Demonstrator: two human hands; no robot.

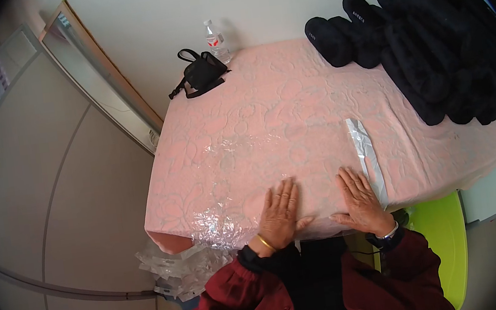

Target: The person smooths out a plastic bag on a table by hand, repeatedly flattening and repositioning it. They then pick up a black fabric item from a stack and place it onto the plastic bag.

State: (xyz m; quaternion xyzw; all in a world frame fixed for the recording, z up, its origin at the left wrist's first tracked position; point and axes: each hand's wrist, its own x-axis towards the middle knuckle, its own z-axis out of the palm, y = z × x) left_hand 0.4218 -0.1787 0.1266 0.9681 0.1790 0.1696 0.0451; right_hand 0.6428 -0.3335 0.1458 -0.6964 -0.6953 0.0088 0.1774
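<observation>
My left hand lies flat, palm down, near the front edge of the table, fingers pointing away from me. Beside it my right hand also rests flat, its fingers slightly spread. Under both hands is a clear plastic bag, spread over the pink patterned cloth and shining at its left end. A whitish strip runs along the bag's right end, close to my right fingertips. Neither hand grips anything.
Black soft padded pieces with small white lettering are heaped at the back right. A black strap bag and a plastic bottle stand at the back left. Clear plastic bags hang below the left front; a green tub is at right.
</observation>
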